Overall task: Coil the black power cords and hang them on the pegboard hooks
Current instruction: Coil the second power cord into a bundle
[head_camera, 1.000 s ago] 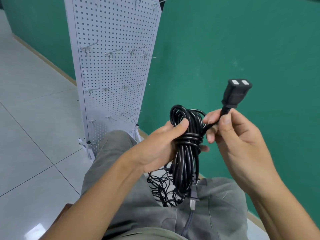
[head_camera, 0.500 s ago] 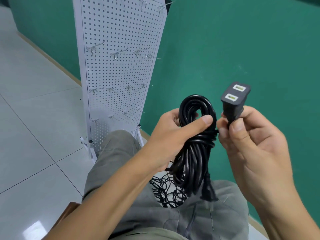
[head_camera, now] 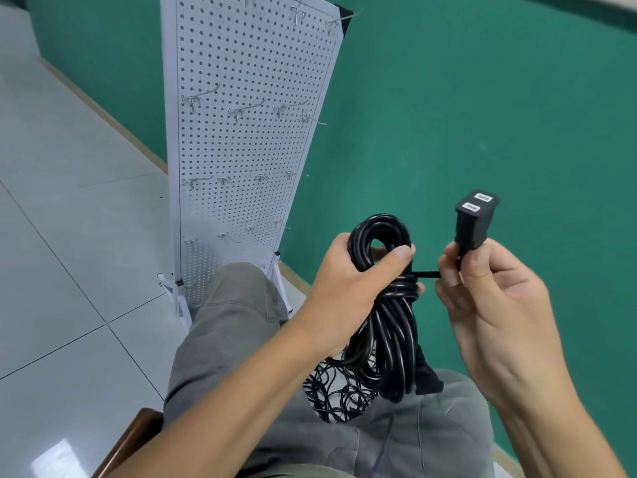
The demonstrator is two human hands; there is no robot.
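In hands: unmarked black cord [head_camera: 386, 305].

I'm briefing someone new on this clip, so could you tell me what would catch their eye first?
Centre frame, the left hand grips a black coiled cord over the lap, while the right hand pinches its plug upright beside it. Behind them a white pegboard with bare hooks stands against the green wall.

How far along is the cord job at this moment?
Done: one black cord is coiled and wrapped around its middle. In hand: the left hand grips that bundle, while the right hand pinches its plug end, pulling the last stretch taut. Left: nothing hangs on the pegboard hooks yet, and a tangle of cords lies below.
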